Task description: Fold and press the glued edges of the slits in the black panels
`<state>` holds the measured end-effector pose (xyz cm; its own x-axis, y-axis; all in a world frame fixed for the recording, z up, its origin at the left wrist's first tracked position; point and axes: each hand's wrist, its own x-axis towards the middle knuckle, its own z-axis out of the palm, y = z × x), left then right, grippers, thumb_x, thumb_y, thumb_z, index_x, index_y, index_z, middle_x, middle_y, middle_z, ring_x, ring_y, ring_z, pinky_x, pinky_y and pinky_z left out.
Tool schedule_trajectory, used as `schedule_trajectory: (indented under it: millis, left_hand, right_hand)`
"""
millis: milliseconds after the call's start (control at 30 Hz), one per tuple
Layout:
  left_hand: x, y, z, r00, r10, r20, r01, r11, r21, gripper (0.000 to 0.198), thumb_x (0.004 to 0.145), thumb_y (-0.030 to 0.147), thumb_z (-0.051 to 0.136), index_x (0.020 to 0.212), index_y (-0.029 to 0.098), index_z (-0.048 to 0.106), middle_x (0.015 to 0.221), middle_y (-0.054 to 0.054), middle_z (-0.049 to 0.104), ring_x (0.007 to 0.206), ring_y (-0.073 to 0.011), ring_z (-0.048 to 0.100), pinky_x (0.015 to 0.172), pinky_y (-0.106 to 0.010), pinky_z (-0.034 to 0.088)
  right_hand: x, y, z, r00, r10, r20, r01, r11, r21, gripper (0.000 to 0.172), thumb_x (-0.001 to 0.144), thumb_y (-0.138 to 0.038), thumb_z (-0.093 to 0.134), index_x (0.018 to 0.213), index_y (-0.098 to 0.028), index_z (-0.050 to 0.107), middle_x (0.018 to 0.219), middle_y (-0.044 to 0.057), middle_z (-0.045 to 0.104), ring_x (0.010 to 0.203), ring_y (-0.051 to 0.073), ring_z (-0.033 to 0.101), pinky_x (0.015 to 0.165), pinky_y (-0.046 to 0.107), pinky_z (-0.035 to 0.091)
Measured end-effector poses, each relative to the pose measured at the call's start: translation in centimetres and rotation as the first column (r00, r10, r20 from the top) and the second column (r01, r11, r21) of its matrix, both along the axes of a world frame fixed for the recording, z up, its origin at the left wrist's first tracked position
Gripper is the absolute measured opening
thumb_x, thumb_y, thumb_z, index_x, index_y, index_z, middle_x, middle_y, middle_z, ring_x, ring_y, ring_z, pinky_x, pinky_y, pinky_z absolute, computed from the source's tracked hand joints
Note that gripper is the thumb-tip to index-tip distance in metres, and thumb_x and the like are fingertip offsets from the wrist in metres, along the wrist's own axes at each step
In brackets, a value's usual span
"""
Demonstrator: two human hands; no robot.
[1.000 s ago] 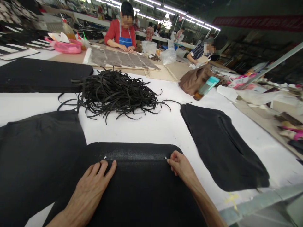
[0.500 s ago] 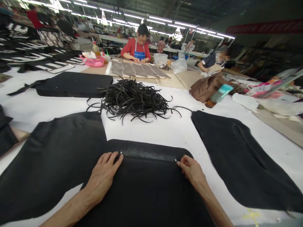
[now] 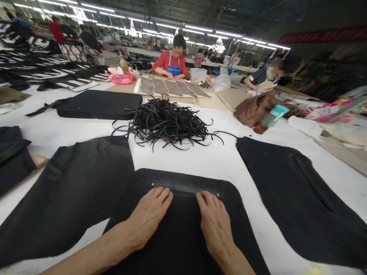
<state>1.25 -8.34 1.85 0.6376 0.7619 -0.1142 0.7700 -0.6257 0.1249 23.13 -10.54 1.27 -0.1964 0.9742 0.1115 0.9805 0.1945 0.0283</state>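
A black rounded fabric panel (image 3: 186, 236) lies in front of me on the white table (image 3: 218, 160), with a shiny strip (image 3: 186, 187) along its far edge. My left hand (image 3: 149, 217) rests flat on the panel, fingers stretched toward the strip. My right hand (image 3: 215, 223) lies flat beside it, fingers also reaching the strip's near side. Both hands sit close together near the panel's middle and hold nothing.
A heap of black straps (image 3: 169, 122) lies beyond the panel. More black panels lie at the left (image 3: 69, 191), right (image 3: 301, 191) and far left (image 3: 97, 103). A brown bag (image 3: 252, 109) and teal bottle (image 3: 271, 116) are at right. People work at the far tables.
Both hands slid inward along the strip from the panel's corners toward its middle. My right hand went from a pinch at the strip's end to lying flat.
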Motion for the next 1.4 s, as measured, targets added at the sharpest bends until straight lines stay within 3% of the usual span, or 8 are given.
schedule_trajectory:
  millis: [133, 467, 667, 833, 1000, 1100, 1200, 1400]
  left_hand:
    - [2.4, 1.3, -0.9, 0.997, -0.059, -0.053, 0.058, 0.998, -0.018, 0.080, 0.060, 0.017, 0.060, 0.133, 0.014, 0.029, 0.127, -0.012, 0.043, 0.112, -0.0287, 0.039, 0.100, -0.045, 0.032]
    - [3.3, 1.3, -2.2, 0.999, 0.015, -0.036, -0.011, 0.996, 0.092, 0.056, 0.078, 0.008, 0.039, 0.131, 0.025, 0.035, 0.119, -0.010, 0.048, 0.108, -0.0262, 0.045, 0.091, -0.045, 0.038]
    - [-1.2, 1.0, -3.2, 0.997, 0.018, -0.081, -0.001, 0.979, 0.205, 0.052, 0.077, -0.003, 0.030, 0.123, 0.012, 0.049, 0.120, -0.012, 0.052, 0.112, -0.0227, 0.045, 0.100, -0.038, 0.034]
    - [-5.9, 0.3, -4.2, 0.992, 0.107, -0.061, -0.086, 0.957, 0.276, 0.052, 0.079, -0.003, 0.026, 0.121, 0.014, 0.053, 0.120, -0.008, 0.054, 0.114, -0.0195, 0.045, 0.101, -0.030, 0.036]
    - [-8.1, 0.0, -4.8, 0.982, 0.188, 0.000, -0.184, 0.958, 0.221, 0.051, 0.080, 0.000, 0.028, 0.122, 0.016, 0.052, 0.121, -0.007, 0.055, 0.116, -0.0190, 0.046, 0.100, -0.028, 0.039]
    - [-8.1, 0.5, -3.9, 0.966, 0.255, 0.046, -0.259, 0.957, 0.133, 0.052, 0.079, 0.001, 0.030, 0.122, 0.020, 0.052, 0.127, -0.006, 0.051, 0.119, -0.0194, 0.044, 0.098, -0.030, 0.042]
    - [-7.2, 1.7, -1.3, 0.938, 0.344, 0.050, -0.344, 0.939, -0.006, 0.043, 0.082, 0.005, 0.029, 0.106, 0.021, 0.061, 0.118, -0.006, 0.056, 0.109, -0.0184, 0.052, 0.093, -0.031, 0.046]
    - [-4.8, 5.1, 3.6, 0.926, 0.375, -0.031, -0.375, 0.914, -0.153, 0.031, 0.083, 0.012, 0.032, 0.079, 0.018, 0.063, 0.087, -0.007, 0.063, 0.081, -0.0197, 0.061, 0.075, -0.035, 0.049]
  right_hand:
    - [-2.7, 0.4, -1.7, 0.994, 0.112, 0.013, -0.111, 0.994, -0.014, 0.044, 0.082, -0.006, 0.041, 0.123, -0.021, 0.049, 0.115, 0.008, 0.056, 0.103, 0.026, 0.049, 0.087, 0.040, 0.039]
    - [-2.1, 0.3, -2.5, 0.996, 0.092, -0.017, -0.091, 0.996, 0.008, 0.043, 0.082, -0.008, 0.044, 0.122, -0.021, 0.050, 0.113, 0.008, 0.058, 0.101, 0.025, 0.050, 0.087, 0.040, 0.040]
    - [3.0, -0.8, -3.3, 0.999, -0.027, 0.018, 0.026, 0.998, 0.050, 0.046, 0.078, 0.001, 0.041, 0.121, -0.013, 0.051, 0.119, 0.010, 0.057, 0.108, 0.023, 0.049, 0.093, 0.034, 0.038]
    - [6.1, -1.1, -3.0, 0.995, -0.081, 0.065, 0.075, 0.994, 0.085, 0.048, 0.076, 0.006, 0.037, 0.117, -0.012, 0.055, 0.114, 0.010, 0.059, 0.104, 0.022, 0.052, 0.090, 0.034, 0.041]
    - [7.3, -1.1, -3.3, 0.982, -0.150, 0.116, 0.138, 0.984, 0.112, 0.041, 0.079, 0.001, 0.039, 0.111, -0.016, 0.058, 0.110, 0.009, 0.060, 0.099, 0.024, 0.054, 0.085, 0.036, 0.043]
    - [8.2, -0.6, -3.1, 0.974, -0.178, 0.137, 0.160, 0.977, 0.138, 0.030, 0.079, -0.005, 0.042, 0.095, -0.019, 0.063, 0.107, 0.010, 0.061, 0.094, 0.026, 0.056, 0.077, 0.037, 0.045]
    - [7.7, 1.5, -1.8, 0.986, -0.147, 0.077, 0.140, 0.986, 0.090, 0.021, 0.082, -0.015, 0.044, 0.074, -0.023, 0.061, 0.087, 0.007, 0.064, 0.078, 0.024, 0.059, 0.065, 0.034, 0.044]
    - [0.6, 9.9, 1.0, 0.993, -0.021, -0.115, 0.022, 1.000, 0.006, 0.021, 0.086, -0.027, 0.045, 0.067, -0.023, 0.052, 0.072, -0.001, 0.059, 0.068, 0.015, 0.057, 0.059, 0.025, 0.038]
